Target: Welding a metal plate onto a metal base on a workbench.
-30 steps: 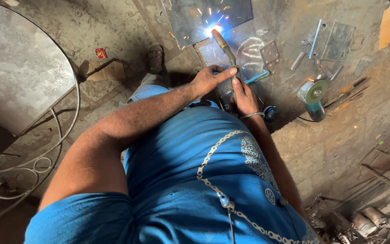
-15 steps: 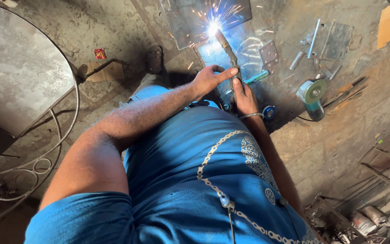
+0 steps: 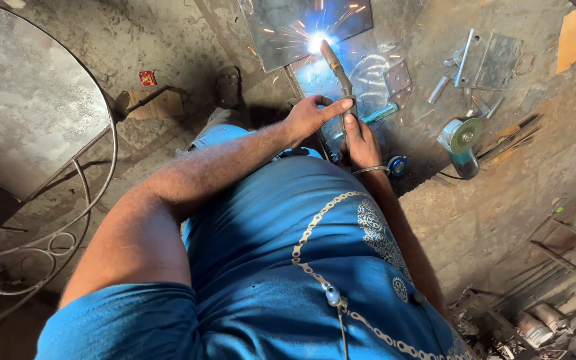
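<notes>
The right hand (image 3: 363, 140) has its fingers wrapped round the torch (image 3: 339, 70) handle, and the left hand (image 3: 311, 117) steadies it with fingers laid across, index pointing along it. The torch looks stiff and fairly light, best held low on the handle; its tip, beyond the fingertips, sparks on the steel sheet (image 3: 288, 33).

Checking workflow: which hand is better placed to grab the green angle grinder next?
Right, likely: the right hand is nearest the angle grinder, on its side; the left hand would cross the electrode holder. Right grips it, though.
</notes>
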